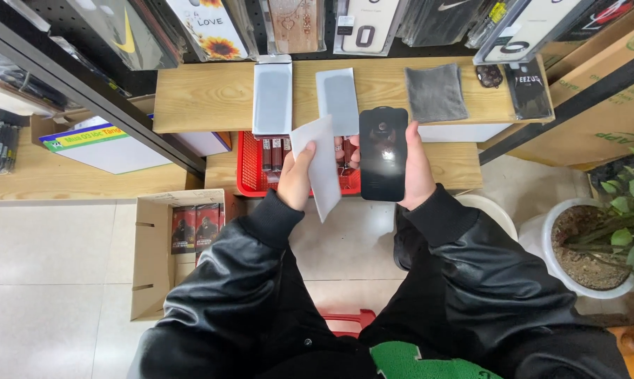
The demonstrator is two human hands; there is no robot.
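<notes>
Head view: both hands holding flat items above a red basket

Head view shows the right hand [416, 168] closed around the right edge of a black glossy phone-shaped panel [383, 153], fingers wrapped behind it and the thumb on its side; the panel stands upright, face toward the camera. The left hand [296, 179] is pinched shut on a white rectangular sheet [320, 165], thumb on top near the lower left part, so that the sheet tilts and its lower corner hangs below the hand. Sheet and panel sit just beside each other without clear contact. Both arms wear black glossy jacket sleeves [239, 267].

Directly beneath the hands lies a red plastic basket [250, 165] holding small dark packages. Beyond it, the wooden desk [204, 98] carries two pale grey flat sleeves [272, 98] lying side by side, a grey cloth [436, 92] to their right, and a dark packet [527, 88] near the right end. Phone cases [211, 28] hang on a pegboard behind the desk.

Lower left, an open cardboard box [148, 260] stands on the tiled floor [43, 281] with dark boxed items inside. Right of the person, a white pot [548, 242] holds a green plant [632, 210]. A red stool edge [348, 319] shows between the legs.
</notes>
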